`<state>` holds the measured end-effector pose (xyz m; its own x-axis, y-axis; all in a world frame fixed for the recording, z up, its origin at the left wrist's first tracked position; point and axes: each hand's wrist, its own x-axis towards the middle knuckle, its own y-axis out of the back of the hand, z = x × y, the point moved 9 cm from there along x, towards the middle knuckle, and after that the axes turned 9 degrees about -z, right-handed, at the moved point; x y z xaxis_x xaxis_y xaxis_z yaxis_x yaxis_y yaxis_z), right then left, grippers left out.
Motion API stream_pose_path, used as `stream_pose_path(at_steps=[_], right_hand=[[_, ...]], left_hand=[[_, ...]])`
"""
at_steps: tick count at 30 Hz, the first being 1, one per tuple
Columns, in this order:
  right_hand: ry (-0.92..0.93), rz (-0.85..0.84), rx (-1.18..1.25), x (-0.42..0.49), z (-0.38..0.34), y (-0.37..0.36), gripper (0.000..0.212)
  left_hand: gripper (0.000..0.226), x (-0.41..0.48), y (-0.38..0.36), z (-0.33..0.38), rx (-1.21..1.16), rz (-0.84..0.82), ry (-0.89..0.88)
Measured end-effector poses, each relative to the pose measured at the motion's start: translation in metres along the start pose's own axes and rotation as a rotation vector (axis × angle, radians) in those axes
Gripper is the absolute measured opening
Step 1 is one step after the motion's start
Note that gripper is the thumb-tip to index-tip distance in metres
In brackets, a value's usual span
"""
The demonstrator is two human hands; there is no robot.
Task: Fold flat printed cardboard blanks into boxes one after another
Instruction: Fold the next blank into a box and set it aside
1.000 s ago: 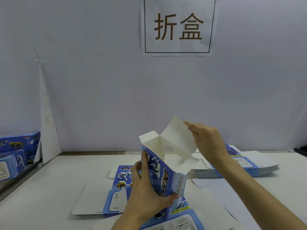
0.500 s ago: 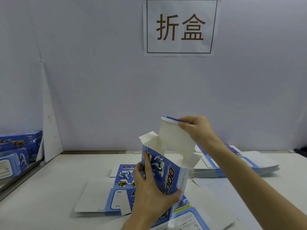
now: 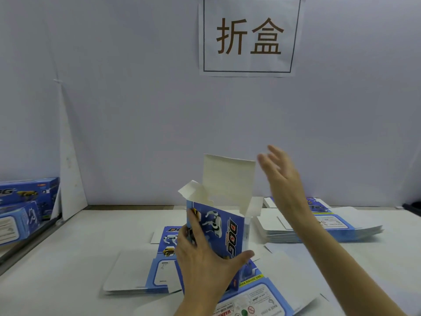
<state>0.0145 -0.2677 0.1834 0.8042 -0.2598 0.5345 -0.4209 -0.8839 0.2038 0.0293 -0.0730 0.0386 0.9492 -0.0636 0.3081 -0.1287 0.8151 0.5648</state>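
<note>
The blue box (image 3: 218,229) stands up in the middle, just above the table (image 3: 68,258). Its top is open. The big flap (image 3: 227,176) sticks straight up, and a small flap (image 3: 193,192) leans out to the left. Inside, only white card shows; the bottom of the box is hidden.

The left hand (image 3: 205,270) holds the box from the front, low down, with its thumb hooked on the right edge and its fingers bent round the left side. The right hand (image 3: 280,179) is up in the air, just right of the big flap and not touching it. Its fingers are straight and spread, and a bit blurry.

Under the box lie flat blanks (image 3: 136,270) in a low pile, and part of the pile is hidden behind the left hand. A bigger stack of blanks (image 3: 341,226) sits on the right, behind the right arm. Finished boxes (image 3: 22,201) are piled at the far left edge. A paper sign (image 3: 248,35) is on the wall (image 3: 114,110).
</note>
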Motion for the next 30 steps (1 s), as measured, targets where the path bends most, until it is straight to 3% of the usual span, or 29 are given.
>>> stream_pose_path(at_steps=[3,6,9,11,13,14,16,19,22,27,30], right_hand=[[0.012,0.233,0.097,-0.051,0.041,0.016,0.046],[-0.148,0.051,0.209,-0.092,0.101,-0.029,0.048],[-0.251,-0.137,0.385,-0.109,0.126,-0.07,0.067],[-0.207,-0.128,0.381,-0.105,0.124,-0.068,0.077],[-0.148,-0.068,0.263,-0.096,0.119,-0.056,0.065],[-0.128,-0.061,0.229,-0.092,0.117,-0.052,0.054],[-0.135,-0.111,0.216,-0.087,0.121,-0.056,0.05],[-0.199,-0.159,0.283,-0.091,0.136,-0.063,0.092],[-0.191,-0.225,0.217,-0.103,0.144,-0.075,0.078],[-0.211,-0.242,0.201,-0.108,0.147,-0.084,0.069],[-0.217,-0.28,0.126,-0.11,0.145,-0.087,0.068]], left_hand=[[0.133,0.0,0.004,-0.005,0.005,0.033,0.005],[0.132,0.001,-0.001,-0.01,-0.104,0.032,-0.015],[0.121,0.003,-0.006,-0.012,-0.325,0.0,-0.055],[0.101,0.011,-0.003,-0.022,-0.45,-0.012,-0.07],[0.067,0.021,0.001,-0.032,-0.463,-0.064,-0.11],[0.061,0.026,0.0,-0.037,-0.46,-0.118,-0.117],[0.073,0.03,-0.015,-0.05,-0.549,-0.274,-0.066],[0.092,0.025,-0.033,-0.057,-0.569,-0.406,0.0],[0.089,0.025,-0.035,-0.063,-0.482,-0.367,0.015],[0.033,0.026,-0.027,-0.064,-0.388,-0.249,0.02],[0.034,0.029,-0.017,-0.064,-0.356,-0.167,0.023]])
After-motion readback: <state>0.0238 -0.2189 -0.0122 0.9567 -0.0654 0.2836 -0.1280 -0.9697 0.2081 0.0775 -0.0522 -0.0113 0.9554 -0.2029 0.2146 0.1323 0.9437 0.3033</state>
